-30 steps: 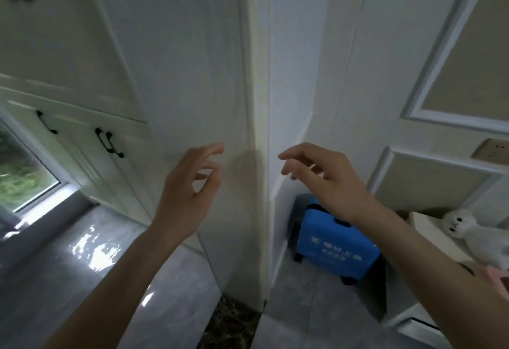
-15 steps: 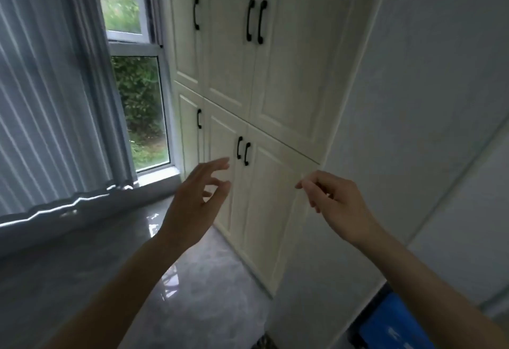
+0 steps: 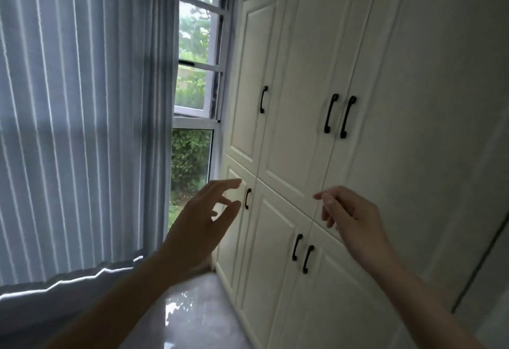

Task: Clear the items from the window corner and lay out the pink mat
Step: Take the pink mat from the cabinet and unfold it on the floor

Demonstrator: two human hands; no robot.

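Observation:
My left hand (image 3: pixel 201 222) is raised in front of me with its fingers loosely spread, and it holds nothing. My right hand (image 3: pixel 349 216) hangs in the air beside it, fingers loosely curled and empty. Both hover before the window corner (image 3: pixel 217 263), where the window (image 3: pixel 192 139) meets the cream cabinets (image 3: pixel 278 128). No pink mat is in view, and I see no loose items in the corner.
A grey-blue pleated curtain (image 3: pixel 82 128) covers the left side down to the sill. Cream cabinet doors with black handles (image 3: pixel 340 115) fill the right. A glossy grey tiled floor (image 3: pixel 190 315) runs below. A plain white panel (image 3: pixel 451 155) stands at far right.
My view has swung left from the blue suitcase and the wall edge to the window and curtain. Both hands stay raised and empty in about the same pose.

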